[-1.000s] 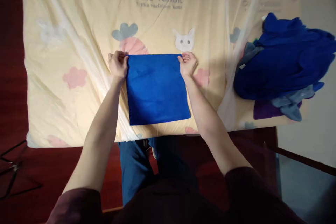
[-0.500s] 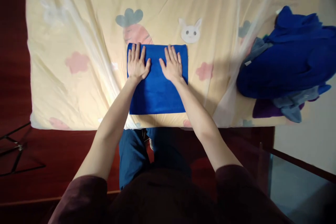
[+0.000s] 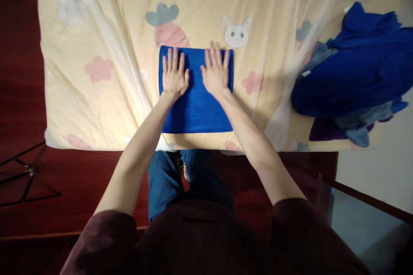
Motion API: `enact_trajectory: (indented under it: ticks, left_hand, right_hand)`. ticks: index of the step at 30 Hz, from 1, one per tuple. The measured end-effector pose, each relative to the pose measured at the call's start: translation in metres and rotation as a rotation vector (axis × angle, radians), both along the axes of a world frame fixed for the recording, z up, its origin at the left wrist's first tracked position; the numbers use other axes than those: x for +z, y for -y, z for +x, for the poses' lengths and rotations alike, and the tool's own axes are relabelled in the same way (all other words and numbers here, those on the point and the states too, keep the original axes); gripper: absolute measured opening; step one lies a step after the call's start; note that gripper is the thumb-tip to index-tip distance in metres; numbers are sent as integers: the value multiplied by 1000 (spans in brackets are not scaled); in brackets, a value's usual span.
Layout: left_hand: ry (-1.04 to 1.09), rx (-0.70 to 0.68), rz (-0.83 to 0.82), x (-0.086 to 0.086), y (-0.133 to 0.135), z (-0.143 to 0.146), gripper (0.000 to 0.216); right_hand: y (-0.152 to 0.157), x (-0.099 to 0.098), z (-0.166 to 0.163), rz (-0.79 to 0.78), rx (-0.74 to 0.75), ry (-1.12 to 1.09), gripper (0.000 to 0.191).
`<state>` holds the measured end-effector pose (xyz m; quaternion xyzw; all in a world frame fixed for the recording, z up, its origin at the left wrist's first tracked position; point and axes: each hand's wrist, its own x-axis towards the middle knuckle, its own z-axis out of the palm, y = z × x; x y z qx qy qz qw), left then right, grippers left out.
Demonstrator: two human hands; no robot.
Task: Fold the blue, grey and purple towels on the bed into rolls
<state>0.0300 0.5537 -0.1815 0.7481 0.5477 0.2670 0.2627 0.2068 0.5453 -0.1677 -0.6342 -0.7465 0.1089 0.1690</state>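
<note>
A blue cloth (image 3: 200, 111), folded into a neat rectangle, lies near the front edge of the bed in the head view. On its upper left part my left hand (image 3: 175, 75) rests with fingers stretched out and the thumb apart. My right hand (image 3: 216, 71) is over its upper right part, fingers spread and slightly blurred, the tips reaching past the far edge. Neither hand grasps anything. Whether the right palm presses on the cloth or hovers just above it, I cannot tell.
The cloth sits on a yellow sheet (image 3: 106, 111) printed with rabbits and carrots. To the right lies a loose heap of blue clothes (image 3: 355, 68), with grey and purple pieces beneath. Black metal stand legs (image 3: 29, 176) are on the red floor at the left.
My right hand has shifted slightly up and right relative to the cloth, its fingertips now past the far edge. My left hand has slid slightly inward. The whole view has shifted a little.
</note>
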Motion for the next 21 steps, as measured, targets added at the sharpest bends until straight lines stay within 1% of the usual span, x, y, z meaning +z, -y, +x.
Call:
enact_trajectory:
  ticks: [1, 3, 5, 7, 10, 12, 14, 16, 18, 19, 21]
  left_hand:
    - [-28, -32, 9, 2, 13, 5, 74]
    - [-78, -64, 18, 3, 41, 7, 72]
    - [-111, -58, 23, 0, 67, -5, 70]
    - [-134, -29, 33, -1, 85, -29, 69]
    - [-162, 46, 51, 4, 99, -67, 70]
    - [-170, 87, 67, 12, 105, -74, 71]
    - [-170, 84, 92, 19, 113, -61, 70]
    - [-173, 31, 112, 23, 127, -36, 68]
    - [-179, -33, 103, 21, 146, -12, 66]
    - [-181, -51, 91, 19, 157, -5, 65]
    - [-185, -50, 69, 14, 177, -5, 64]
  right_hand:
    - [14, 4, -17, -17, 59, 9, 58]
    - [42, 5, -39, -83, 103, 8, 58]
    - [66, 0, -38, -132, 87, 4, 62]
    - [83, -4, -14, -153, 50, 14, 65]
    - [96, -2, 37, -161, -31, 67, 68]
    - [102, 4, 53, -150, -95, 106, 67]
    - [111, 9, 44, -119, -121, 121, 68]
    - [126, 11, 14, -89, -77, 106, 69]
    - [146, 9, -19, -86, 5, 77, 67]
    - [157, 7, -30, -96, 34, 63, 65]
    - [180, 4, -36, -114, 43, 46, 64]
